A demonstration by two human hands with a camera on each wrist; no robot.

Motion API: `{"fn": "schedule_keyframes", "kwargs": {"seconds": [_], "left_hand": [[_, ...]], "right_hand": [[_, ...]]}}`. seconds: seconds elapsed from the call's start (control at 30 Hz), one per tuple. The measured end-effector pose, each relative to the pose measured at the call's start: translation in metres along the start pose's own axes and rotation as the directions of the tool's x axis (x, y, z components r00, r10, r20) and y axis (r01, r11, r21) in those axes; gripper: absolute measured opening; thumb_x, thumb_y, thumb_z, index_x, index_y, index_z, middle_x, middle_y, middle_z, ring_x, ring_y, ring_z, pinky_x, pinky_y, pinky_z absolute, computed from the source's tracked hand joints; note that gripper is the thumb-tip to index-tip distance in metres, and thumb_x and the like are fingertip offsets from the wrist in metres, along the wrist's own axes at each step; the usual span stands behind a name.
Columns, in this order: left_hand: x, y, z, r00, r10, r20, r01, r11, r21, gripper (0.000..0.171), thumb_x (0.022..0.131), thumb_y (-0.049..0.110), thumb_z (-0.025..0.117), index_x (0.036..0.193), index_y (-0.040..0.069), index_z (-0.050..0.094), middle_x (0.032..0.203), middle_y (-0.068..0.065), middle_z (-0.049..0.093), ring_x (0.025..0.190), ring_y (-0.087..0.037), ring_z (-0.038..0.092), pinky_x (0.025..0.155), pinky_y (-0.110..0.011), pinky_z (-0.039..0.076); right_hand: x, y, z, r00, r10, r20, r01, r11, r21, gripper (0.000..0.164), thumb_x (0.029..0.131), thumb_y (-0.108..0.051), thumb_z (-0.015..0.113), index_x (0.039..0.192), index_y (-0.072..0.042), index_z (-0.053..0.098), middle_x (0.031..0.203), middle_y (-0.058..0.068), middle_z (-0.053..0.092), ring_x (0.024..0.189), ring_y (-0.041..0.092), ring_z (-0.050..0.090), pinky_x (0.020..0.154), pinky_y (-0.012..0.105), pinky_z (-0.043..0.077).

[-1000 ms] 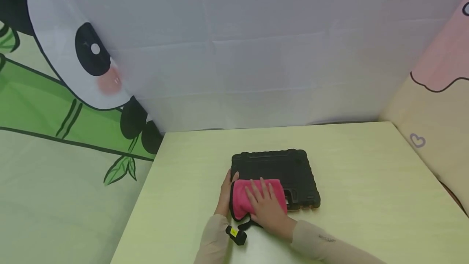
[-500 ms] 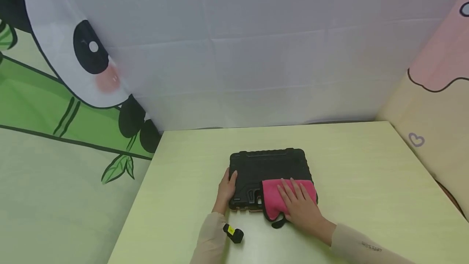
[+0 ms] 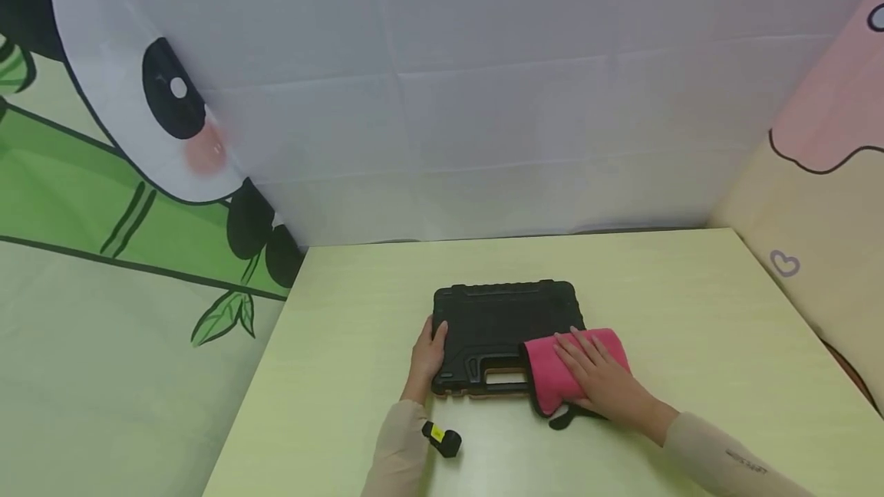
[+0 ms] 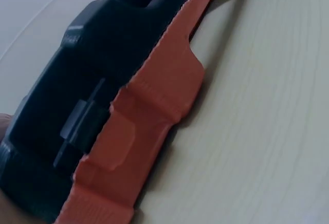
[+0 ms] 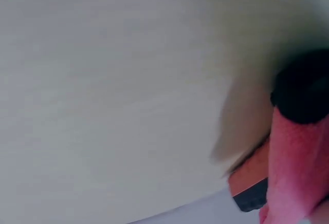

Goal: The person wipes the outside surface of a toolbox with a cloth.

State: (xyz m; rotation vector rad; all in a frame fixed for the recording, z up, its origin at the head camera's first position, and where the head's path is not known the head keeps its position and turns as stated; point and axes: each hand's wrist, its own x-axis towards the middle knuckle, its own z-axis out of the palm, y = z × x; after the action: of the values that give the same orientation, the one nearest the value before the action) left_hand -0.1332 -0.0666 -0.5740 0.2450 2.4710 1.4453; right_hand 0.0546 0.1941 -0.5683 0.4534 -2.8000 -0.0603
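Observation:
A hard plastic case (image 3: 504,309) lies flat on the table, black on top with an orange lower half (image 4: 149,90) seen in the left wrist view. My left hand (image 3: 426,355) grips the case's left edge, thumb on the lid. My right hand (image 3: 604,382) presses flat, fingers straight, on a pink cleaning cloth (image 3: 542,370) with black trim. The folded cloth covers the case's front right corner and hangs past its right side. A black strap (image 3: 562,419) sticks out below the cloth. In the right wrist view, the cloth (image 5: 295,157) overlaps a corner of the case.
The pale yellow table (image 3: 691,313) extends around the case. A printed cloth backdrop (image 3: 483,113) rises behind the table and at both sides. A small black device with a yellow label (image 3: 442,439) sits at the left wrist.
My right hand has slid the pink cloth rightward across the front of the lid, uncovering the handle opening. My left hand stays at the case's left edge.

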Motion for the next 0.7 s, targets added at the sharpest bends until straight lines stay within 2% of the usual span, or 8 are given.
{"fn": "schedule_keyframes", "kwargs": {"seconds": [0.1,0.17,0.23,0.37,0.5,0.57,0.7], "left_hand": [[0.0,0.0,-0.001,1.0,-0.002,0.005,0.002,1.0,0.011,0.059,0.098,0.039,0.037,0.142,0.0,0.029,0.143,-0.024,0.035,0.132,-0.042,0.032,0.106,-0.054,0.028],[-0.001,-0.001,-0.004,1.0,-0.011,-0.002,0.011,1.0,0.013,0.059,0.098,0.038,0.038,0.142,0.0,0.03,0.143,-0.024,0.035,0.131,-0.042,0.033,0.105,-0.055,0.028],[-0.001,-0.002,-0.006,1.0,-0.02,-0.018,0.02,1.0,0.016,0.058,0.098,0.038,0.038,0.142,0.0,0.03,0.142,-0.025,0.036,0.131,-0.042,0.033,0.105,-0.055,0.028],[0.0,-0.004,-0.008,0.999,-0.015,-0.046,0.016,1.0,0.021,0.057,0.098,0.036,0.039,0.141,-0.001,0.031,0.141,-0.026,0.037,0.13,-0.043,0.034,0.105,-0.055,0.029],[-0.001,-0.004,-0.004,1.0,0.005,-0.028,-0.004,1.0,0.018,0.058,0.098,0.037,0.038,0.141,-0.002,0.031,0.141,-0.026,0.037,0.13,-0.043,0.034,0.104,-0.055,0.03],[0.0,-0.002,-0.001,1.0,0.004,-0.023,-0.004,1.0,-0.003,0.059,0.098,0.038,0.038,0.141,-0.001,0.031,0.141,-0.025,0.038,0.13,-0.043,0.035,0.105,-0.055,0.03],[0.002,0.002,0.003,1.0,0.007,-0.012,-0.008,0.998,-0.059,0.06,0.097,0.039,0.039,0.142,0.0,0.03,0.142,-0.024,0.037,0.131,-0.041,0.033,0.106,-0.055,0.029]], "right_hand": [[0.013,-0.009,0.003,1.0,-0.009,0.017,0.009,1.0,0.001,0.089,0.075,-0.061,0.06,0.139,-0.005,0.033,0.146,0.013,0.033,0.133,0.038,0.026,0.116,0.042,0.01],[0.021,-0.016,0.005,1.0,-0.009,0.016,0.009,1.0,-0.013,0.09,0.075,-0.063,0.058,0.138,-0.004,0.035,0.145,0.014,0.034,0.133,0.039,0.028,0.11,0.047,0.026],[0.028,-0.023,0.007,1.0,-0.006,0.011,0.006,0.999,-0.033,0.09,0.075,-0.065,0.057,0.137,-0.004,0.036,0.145,0.014,0.035,0.132,0.039,0.03,0.103,0.049,0.035],[0.043,-0.038,0.009,1.0,-0.011,0.007,0.012,0.999,-0.053,0.088,0.076,-0.067,0.054,0.137,-0.005,0.038,0.144,0.012,0.036,0.132,0.037,0.032,0.102,0.048,0.037],[0.063,-0.056,0.011,0.999,-0.029,0.035,0.03,0.999,-0.04,0.087,0.079,-0.068,0.048,0.139,-0.006,0.037,0.146,0.01,0.034,0.135,0.034,0.03,0.104,0.047,0.034],[0.077,-0.064,0.014,0.998,-0.048,0.041,0.048,0.999,-0.015,0.087,0.08,-0.068,0.045,0.14,-0.006,0.036,0.147,0.01,0.033,0.136,0.034,0.028,0.105,0.048,0.033],[0.102,-0.08,0.018,0.998,-0.057,0.035,0.055,0.997,0.055,0.087,0.08,-0.066,0.048,0.14,-0.005,0.035,0.149,0.011,0.031,0.137,0.032,0.027,0.107,0.051,0.029]]}}
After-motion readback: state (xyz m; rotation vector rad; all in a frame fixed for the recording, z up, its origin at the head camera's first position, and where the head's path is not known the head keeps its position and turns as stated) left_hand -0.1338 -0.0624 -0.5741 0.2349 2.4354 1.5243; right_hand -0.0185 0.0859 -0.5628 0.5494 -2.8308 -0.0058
